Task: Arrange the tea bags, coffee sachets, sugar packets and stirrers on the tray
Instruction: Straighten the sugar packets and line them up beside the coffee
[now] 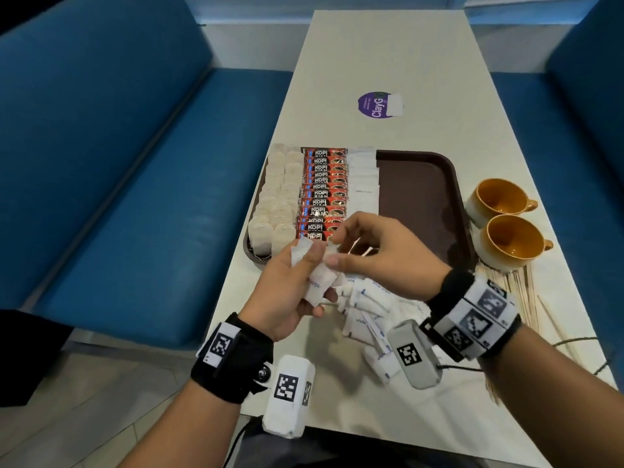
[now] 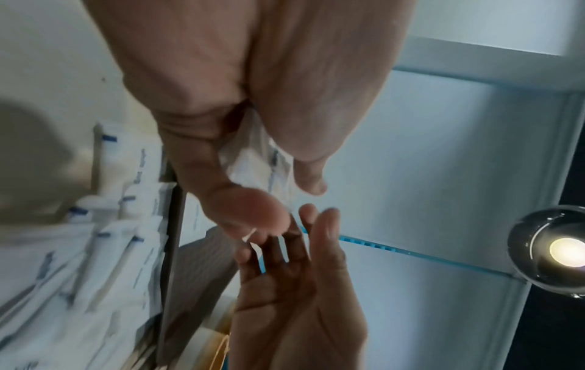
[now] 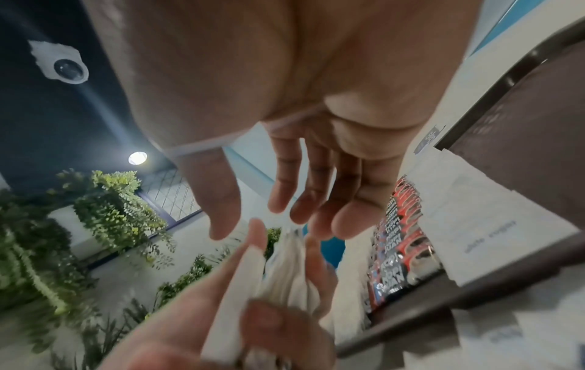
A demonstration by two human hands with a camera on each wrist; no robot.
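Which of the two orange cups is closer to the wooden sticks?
The near cup, the one lower in the head view. Its base sits right by the wooden stirrers; the other cup stands farther back, behind it.

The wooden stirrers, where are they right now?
In the head view the stirrers lie loose on the table, off the tray, near right, just below the two orange cups.

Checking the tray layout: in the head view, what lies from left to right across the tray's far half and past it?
Tea bags → coffee sachets → sugar packets → bare tray → cups.
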